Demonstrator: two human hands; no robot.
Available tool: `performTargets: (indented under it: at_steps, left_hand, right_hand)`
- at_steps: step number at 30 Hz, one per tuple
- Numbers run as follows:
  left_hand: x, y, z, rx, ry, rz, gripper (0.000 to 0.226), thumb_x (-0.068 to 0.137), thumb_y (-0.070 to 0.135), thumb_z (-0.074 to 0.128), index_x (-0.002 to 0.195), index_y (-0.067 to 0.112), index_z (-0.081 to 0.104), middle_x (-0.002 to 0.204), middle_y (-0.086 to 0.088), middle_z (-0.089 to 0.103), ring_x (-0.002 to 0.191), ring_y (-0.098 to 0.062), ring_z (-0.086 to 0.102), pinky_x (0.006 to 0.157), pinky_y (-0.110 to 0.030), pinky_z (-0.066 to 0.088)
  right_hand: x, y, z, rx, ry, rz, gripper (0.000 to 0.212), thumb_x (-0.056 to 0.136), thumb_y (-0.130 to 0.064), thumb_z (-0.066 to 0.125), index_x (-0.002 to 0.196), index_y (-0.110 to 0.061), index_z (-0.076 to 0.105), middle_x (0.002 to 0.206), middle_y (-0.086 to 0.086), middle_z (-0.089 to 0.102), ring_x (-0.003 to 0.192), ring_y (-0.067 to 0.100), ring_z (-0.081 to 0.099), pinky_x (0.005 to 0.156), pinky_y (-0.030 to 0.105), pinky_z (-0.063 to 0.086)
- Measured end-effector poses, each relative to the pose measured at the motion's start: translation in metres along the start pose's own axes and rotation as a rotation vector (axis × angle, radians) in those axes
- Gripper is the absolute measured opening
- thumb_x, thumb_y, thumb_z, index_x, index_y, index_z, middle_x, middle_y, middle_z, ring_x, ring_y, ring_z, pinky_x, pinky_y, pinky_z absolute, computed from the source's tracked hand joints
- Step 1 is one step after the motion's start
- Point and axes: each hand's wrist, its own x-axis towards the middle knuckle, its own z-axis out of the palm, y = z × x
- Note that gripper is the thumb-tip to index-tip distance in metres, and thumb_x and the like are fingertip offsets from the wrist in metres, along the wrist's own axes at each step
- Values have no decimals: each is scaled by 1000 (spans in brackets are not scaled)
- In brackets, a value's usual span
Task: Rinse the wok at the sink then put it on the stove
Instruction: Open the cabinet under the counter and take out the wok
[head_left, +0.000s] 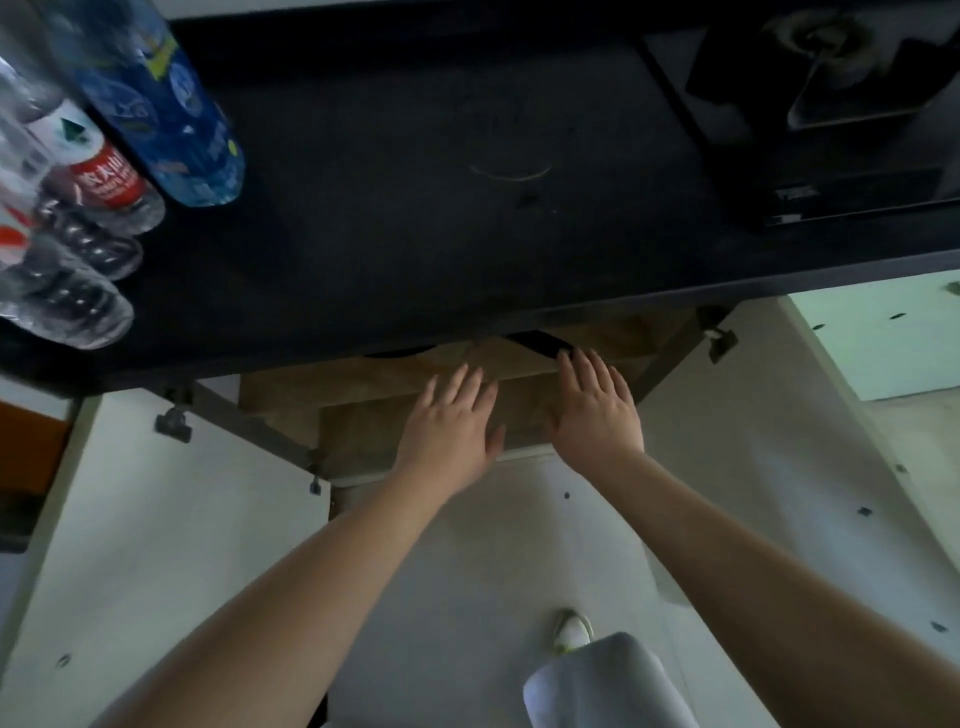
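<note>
I look down into an open cabinet under a black countertop (415, 234). A black handle (540, 344), possibly the wok's, pokes out from the dark under the counter edge; the rest of that object is hidden. My right hand (597, 410) reaches in with fingers spread, its fingertips just touching the handle's end. My left hand (449, 418) is beside it, open and flat, over the wooden cabinet shelf (374, 415). Neither hand holds anything. A black stove (831, 119) with a burner sits on the counter at the far right.
Several plastic water bottles (171, 104) lie on the counter at the left. Two white cabinet doors (156, 519) stand open on either side of me, the right door (779, 441) by the pale floor. My shoe (571, 629) and knee are below.
</note>
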Motion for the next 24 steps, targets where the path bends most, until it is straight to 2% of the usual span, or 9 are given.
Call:
performTargets:
  at_steps: [4, 6, 8, 10, 13, 15, 17, 20, 24]
  left_hand:
    - [38, -8, 47, -28, 42, -8, 64, 95, 51, 31, 150, 17, 29, 158, -2, 24, 147, -19, 17, 116, -44, 22]
    - [57, -11, 71, -48, 102, -29, 65, 95, 52, 31, 149, 16, 32, 156, -3, 29, 145, -19, 23, 113, -41, 28]
    - [75, -12, 86, -118, 141, -57, 65, 94, 52, 32, 149, 16, 33, 156, -3, 30, 143, -21, 26, 112, -38, 27]
    - [90, -9, 99, -182, 173, -72, 66, 95, 52, 32, 149, 15, 32, 155, -4, 32, 142, -22, 29, 112, -36, 26]
    - [110, -11, 117, -298, 185, -85, 65, 96, 52, 29, 151, 16, 28, 156, -4, 30, 139, -23, 32, 111, -35, 28]
    - [119, -12, 125, -466, 130, -112, 60, 99, 48, 28, 152, 19, 24, 158, -3, 25, 141, -22, 29, 113, -35, 26]
    - [124, -12, 126, -743, 81, -168, 55, 101, 46, 25, 151, 23, 26, 158, 0, 25, 143, -21, 27, 113, -34, 25]
    - [127, -11, 129, -1145, 44, -301, 61, 97, 60, 21, 150, 29, 29, 154, 4, 32, 139, -21, 35, 103, -31, 29]
    - [141, -10, 144, -1402, 79, -350, 78, 82, 79, 22, 137, 30, 49, 138, 3, 53, 121, -18, 53, 101, -35, 36]
  right_hand:
    - [46, 2, 29, -27, 32, 4, 69, 99, -35, 36, 155, -16, 0, 163, 5, 1, 150, 21, 0, 118, 37, -2]
    - [68, 3, 48, -25, 99, -2, 69, 99, -42, 36, 155, -16, 5, 163, 6, 8, 150, 23, 6, 119, 39, 4]
    - [86, 5, 61, -33, 127, -3, 69, 98, -48, 35, 155, -16, 10, 161, 7, 14, 149, 25, 13, 119, 41, 9]
    - [102, 8, 74, -83, 178, -14, 68, 96, -49, 35, 152, -14, 19, 157, 9, 27, 145, 27, 25, 117, 44, 18]
    - [122, 6, 85, -151, 261, -11, 59, 94, -50, 37, 142, -15, 38, 139, 10, 49, 127, 30, 46, 105, 45, 32]
    - [133, 7, 91, -150, 285, -25, 51, 96, -49, 37, 135, -18, 45, 130, 8, 55, 118, 28, 53, 100, 44, 37]
    - [141, 8, 94, -162, 306, -47, 48, 96, -49, 37, 131, -18, 48, 124, 7, 57, 111, 27, 56, 94, 42, 39]
    - [145, 8, 102, -179, 350, -39, 48, 96, -51, 37, 127, -16, 48, 111, 8, 59, 95, 27, 60, 80, 38, 43]
    - [142, 0, 106, -246, 410, -12, 39, 97, -50, 37, 114, -17, 50, 79, 1, 51, 62, 17, 54, 56, 31, 48]
